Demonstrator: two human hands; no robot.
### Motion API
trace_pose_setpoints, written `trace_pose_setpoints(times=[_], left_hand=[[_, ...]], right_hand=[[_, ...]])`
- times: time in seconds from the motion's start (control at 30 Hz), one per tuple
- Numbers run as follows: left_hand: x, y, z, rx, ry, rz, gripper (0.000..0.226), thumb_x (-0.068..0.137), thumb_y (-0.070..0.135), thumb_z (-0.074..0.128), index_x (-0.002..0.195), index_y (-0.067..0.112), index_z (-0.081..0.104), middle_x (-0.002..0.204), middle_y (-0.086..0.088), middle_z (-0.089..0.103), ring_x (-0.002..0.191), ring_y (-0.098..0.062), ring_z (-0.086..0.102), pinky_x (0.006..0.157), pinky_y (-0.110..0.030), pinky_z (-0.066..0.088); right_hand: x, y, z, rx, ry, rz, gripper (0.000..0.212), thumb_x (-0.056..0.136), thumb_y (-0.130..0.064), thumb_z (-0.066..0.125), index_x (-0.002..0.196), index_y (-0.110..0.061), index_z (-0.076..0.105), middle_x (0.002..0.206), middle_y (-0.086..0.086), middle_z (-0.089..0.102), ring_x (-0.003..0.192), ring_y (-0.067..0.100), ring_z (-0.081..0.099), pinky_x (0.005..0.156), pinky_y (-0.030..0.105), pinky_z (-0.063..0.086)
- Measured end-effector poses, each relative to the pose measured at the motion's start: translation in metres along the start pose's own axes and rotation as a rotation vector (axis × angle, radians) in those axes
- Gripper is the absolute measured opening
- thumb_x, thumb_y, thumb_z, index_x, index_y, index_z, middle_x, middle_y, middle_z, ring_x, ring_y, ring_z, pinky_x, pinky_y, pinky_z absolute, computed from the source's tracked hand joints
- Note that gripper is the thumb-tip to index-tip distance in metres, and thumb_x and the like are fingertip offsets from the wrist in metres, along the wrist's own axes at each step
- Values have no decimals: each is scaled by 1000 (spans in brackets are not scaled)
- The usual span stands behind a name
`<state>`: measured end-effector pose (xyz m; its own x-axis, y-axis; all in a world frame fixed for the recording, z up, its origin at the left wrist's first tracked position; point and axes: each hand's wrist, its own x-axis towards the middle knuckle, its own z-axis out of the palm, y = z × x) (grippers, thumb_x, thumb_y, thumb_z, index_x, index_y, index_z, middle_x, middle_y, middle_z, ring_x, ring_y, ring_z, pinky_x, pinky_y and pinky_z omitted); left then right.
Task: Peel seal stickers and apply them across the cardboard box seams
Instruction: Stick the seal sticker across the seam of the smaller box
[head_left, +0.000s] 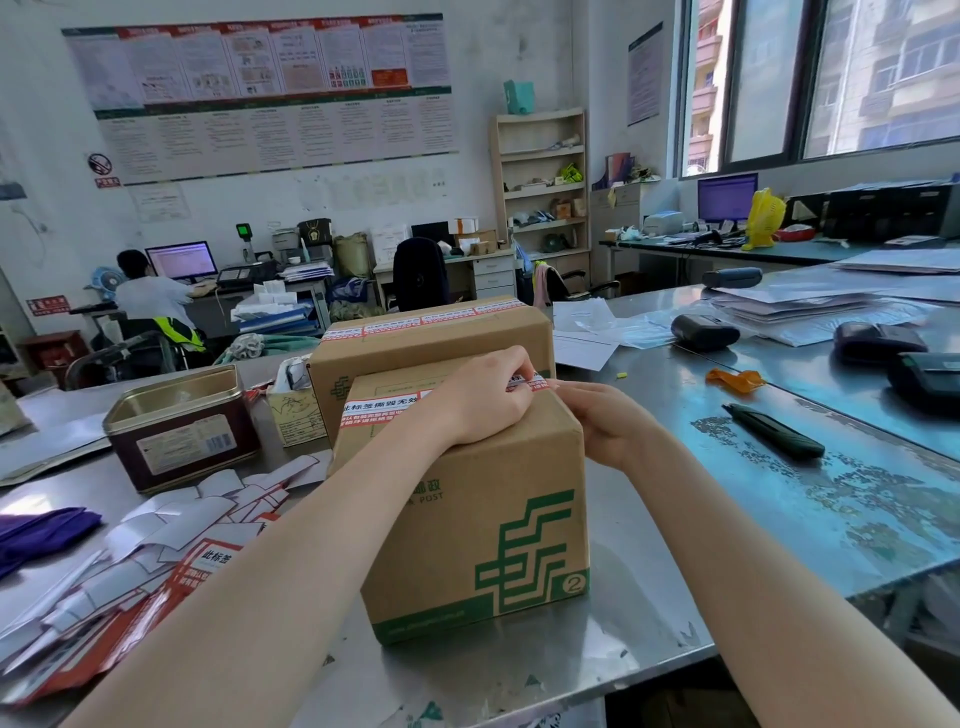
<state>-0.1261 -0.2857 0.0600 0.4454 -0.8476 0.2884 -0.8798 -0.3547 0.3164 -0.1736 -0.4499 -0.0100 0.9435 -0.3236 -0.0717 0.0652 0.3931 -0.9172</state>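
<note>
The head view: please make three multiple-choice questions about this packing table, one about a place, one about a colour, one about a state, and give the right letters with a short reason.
1. Where does the open metal tin stand?
A. left of the near cardboard box
B. on top of that box
C. on the shelf by the window

2. What colour is the printed logo on the near box?
A. blue
B. green
C. black

3. What is the state of the far cardboard box?
A. open, flaps up
B. closed, with seal stickers along its top
C. crushed flat

Answers: 1 A, the tin stands on the table to the left of the box. 2 B, the stepped mark is green. 3 B, red and white stickers run along its closed top, while the left hand and right hand press a sticker on the near box.
</note>
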Motion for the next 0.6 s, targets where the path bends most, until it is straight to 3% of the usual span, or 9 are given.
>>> trace_pose_setpoints(times=[0.13, 0.4, 0.6], left_hand=[[0, 1, -1, -6, 4, -1, 19, 95, 19, 41, 110, 16, 51, 105, 0, 56, 89, -14, 49, 65, -17, 34], [0, 0, 0, -10, -5, -10, 18, 94, 21, 42, 109, 17, 51, 108, 0, 56, 93, -16, 50, 70, -26, 35], [1, 0, -1, -8, -4, -4, 17, 95, 20, 42, 109, 18, 50, 108, 0, 55, 93, -15, 50, 68, -24, 34]], right_hand=[[-1, 3, 2, -22, 26, -56, 27, 87, -11, 62, 112, -5, 66, 109, 18, 57, 88, 22, 49, 82, 32, 44], [-7, 3, 14, -59, 69, -73, 33, 85, -28, 67, 105, -1, 68, 101, 18, 58, 91, 28, 48, 81, 37, 42], [-7, 8, 18, -4, 72, -84, 16, 92, -18, 57, 94, -6, 67, 78, 9, 65, 59, 14, 61, 54, 25, 55]])
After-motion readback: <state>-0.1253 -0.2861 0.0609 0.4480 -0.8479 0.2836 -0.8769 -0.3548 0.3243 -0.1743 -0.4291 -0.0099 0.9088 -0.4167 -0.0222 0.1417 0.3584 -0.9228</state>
